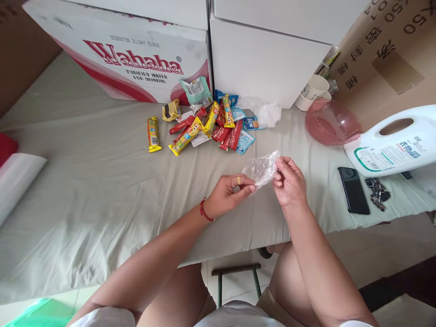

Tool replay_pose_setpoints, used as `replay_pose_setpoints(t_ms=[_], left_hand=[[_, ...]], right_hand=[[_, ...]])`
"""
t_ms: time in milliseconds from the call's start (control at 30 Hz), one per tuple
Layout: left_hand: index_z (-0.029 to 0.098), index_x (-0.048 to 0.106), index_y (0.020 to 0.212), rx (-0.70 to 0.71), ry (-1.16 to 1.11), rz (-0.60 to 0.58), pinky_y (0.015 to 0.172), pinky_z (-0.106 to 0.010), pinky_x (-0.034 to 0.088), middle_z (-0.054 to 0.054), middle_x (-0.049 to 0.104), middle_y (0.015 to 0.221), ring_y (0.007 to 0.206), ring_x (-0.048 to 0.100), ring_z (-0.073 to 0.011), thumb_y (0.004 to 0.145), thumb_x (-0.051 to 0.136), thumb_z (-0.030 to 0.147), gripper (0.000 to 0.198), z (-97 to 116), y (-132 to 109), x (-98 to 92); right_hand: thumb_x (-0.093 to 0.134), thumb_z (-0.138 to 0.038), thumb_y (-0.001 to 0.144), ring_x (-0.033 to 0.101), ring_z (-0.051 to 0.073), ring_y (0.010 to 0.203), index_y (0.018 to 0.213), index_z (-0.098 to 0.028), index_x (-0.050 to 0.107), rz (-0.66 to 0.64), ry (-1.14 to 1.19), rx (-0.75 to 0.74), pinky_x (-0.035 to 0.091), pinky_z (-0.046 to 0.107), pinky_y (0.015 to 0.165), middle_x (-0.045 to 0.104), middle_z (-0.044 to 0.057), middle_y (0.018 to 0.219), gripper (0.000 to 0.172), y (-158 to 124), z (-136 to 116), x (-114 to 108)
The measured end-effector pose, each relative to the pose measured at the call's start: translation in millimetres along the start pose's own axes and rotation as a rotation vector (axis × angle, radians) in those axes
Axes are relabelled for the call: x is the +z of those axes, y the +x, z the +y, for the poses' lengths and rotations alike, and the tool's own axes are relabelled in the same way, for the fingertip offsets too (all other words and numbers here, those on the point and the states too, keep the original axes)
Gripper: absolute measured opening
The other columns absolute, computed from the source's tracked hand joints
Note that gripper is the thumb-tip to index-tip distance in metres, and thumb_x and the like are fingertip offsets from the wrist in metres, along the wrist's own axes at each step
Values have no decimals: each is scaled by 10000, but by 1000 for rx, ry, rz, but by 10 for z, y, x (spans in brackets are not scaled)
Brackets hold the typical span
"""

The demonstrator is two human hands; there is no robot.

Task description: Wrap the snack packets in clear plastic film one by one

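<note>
A crinkled clear plastic piece (pixel 261 169) is stretched between my two hands above the cloth-covered surface (pixel 136 195). My left hand (pixel 232 193), with a ring and a red bracelet, pinches its lower left edge. Its upper right corner is pinched by my right hand (pixel 290 180). Beyond the hands lies a pile of snack packets: a yellow one (pixel 186 136), a red one (pixel 235 135) and a blue one (pixel 245 141) among them. Another yellow packet (pixel 153 134) lies apart on the left. Crumpled clear plastic (pixel 269 115) rests right of the pile.
A Wahaha box (pixel 143 63) and a white box (pixel 259 59) stand behind the pile. On the right are paper cups (pixel 315 88), a reddish bowl (pixel 332 122), a white jug (pixel 395 141), a black phone (pixel 354 190) and keys (pixel 378 193).
</note>
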State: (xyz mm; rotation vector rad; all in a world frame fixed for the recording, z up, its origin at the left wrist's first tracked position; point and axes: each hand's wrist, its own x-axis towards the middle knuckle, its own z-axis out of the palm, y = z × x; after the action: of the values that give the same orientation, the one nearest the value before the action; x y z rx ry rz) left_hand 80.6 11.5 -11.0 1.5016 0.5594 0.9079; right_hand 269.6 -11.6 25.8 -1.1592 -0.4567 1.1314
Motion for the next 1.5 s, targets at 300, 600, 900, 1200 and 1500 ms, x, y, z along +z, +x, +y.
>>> replay_pose_setpoints(t_ms=[300,600,900,1200,1500], left_hand=[[172,820,871,-193,-296,181,580,-269,544,-66,782,795,591,627,-125,846,817,543,372,26,55,-18],[168,804,912,-108,-149,303,666,-279,571,-41,753,786,658,681,-139,824,841,520,365,21,40,48],[171,737,788,-188,-502,433,539,-188,461,-4,693,707,605,580,-81,695,949,427,346,142,172,-296],[174,752,749,-257,-632,442,474,-160,410,5,652,717,580,509,-57,598,999,319,324,125,220,-615],[165,734,783,-316,-607,408,492,-165,404,9,647,710,578,518,-55,632,967,284,302,62,222,-678]], right_hand=[[837,-670,765,549,71,578,885,-233,627,-37,-88,-42,448,175,445,605,-41,787,500,-81,61,11],[822,-562,844,629,162,891,940,-244,706,-128,-466,-165,596,279,727,674,17,947,353,-437,238,49],[893,-328,721,672,149,857,784,-235,672,-94,-118,59,604,299,813,701,-8,878,248,-206,-176,-283],[866,-246,690,774,188,828,804,-228,670,-118,-92,138,660,333,778,788,25,884,228,-24,-414,-664],[984,-369,659,677,97,667,797,-206,685,-76,-192,169,616,208,619,758,12,837,367,68,-347,-701]])
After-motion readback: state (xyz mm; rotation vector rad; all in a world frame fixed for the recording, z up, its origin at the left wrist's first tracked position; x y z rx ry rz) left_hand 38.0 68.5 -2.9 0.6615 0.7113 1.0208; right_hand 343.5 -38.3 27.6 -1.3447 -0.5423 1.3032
